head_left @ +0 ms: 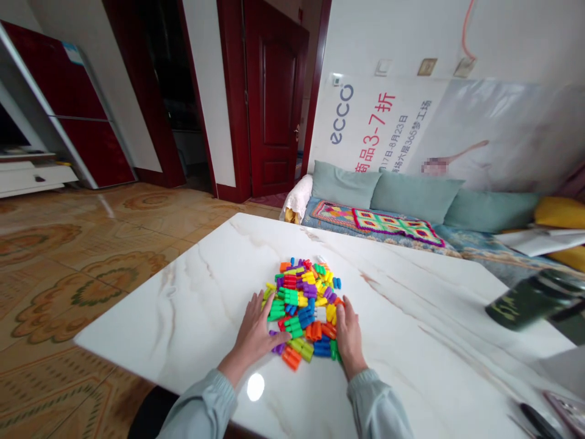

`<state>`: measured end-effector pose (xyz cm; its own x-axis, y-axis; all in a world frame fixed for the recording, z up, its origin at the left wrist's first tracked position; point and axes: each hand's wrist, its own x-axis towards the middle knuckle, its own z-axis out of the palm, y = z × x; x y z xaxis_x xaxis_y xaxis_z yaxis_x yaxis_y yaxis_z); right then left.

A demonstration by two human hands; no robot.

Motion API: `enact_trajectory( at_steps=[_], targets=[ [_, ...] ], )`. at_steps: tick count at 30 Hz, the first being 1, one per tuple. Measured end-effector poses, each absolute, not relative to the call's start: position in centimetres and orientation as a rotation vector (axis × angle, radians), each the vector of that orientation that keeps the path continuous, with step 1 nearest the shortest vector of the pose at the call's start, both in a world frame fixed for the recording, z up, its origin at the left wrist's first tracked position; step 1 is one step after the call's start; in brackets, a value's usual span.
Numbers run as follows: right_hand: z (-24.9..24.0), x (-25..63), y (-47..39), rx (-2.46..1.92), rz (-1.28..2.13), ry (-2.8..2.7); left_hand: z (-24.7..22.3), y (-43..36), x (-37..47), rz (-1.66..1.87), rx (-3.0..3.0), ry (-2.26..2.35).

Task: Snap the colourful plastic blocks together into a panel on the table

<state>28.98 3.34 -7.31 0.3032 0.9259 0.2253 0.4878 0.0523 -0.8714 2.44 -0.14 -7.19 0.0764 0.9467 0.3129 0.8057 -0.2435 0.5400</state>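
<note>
A heap of small plastic building blocks in green, blue, yellow, orange, red and purple lies on a white marble-patterned table. Along the heap's left side rests my left hand, fingers spread and thumb reaching over the near blocks. My right hand cups the right edge, its fingertips at the orange and yellow pieces. Neither hand grips a block that I can make out. An orange block and a lime-green one lie at the near edge, between my wrists.
A dark green cylindrical container lies at the table's right side. A phone and a black object are at the near right corner. Beyond the table stands a sofa with pale green cushions.
</note>
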Motion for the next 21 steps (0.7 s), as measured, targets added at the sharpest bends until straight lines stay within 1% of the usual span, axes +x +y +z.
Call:
enact_trajectory(
  at_steps=[6, 12, 16, 21],
  targets=[
    [-7.8, 24.6, 2.6, -1.710, 0.462, -1.361, -7.7, 1.4, 3.2, 0.958, 2.161, 1.762],
    [-7.5, 25.1, 1.6, -1.738, 0.412, -1.304, -7.3, 0.5, 3.2, 1.034, 2.024, 1.765],
    [-7.5, 24.8, 0.6, -1.774, 0.421, -1.403, -7.1, -0.1, 3.7, 1.007, 2.039, 1.760],
    [-7.5, 24.7, -0.1, -1.715, 0.402, -1.474, -6.7, -0.7, 4.0, 1.078, 1.963, 1.802]
  ],
)
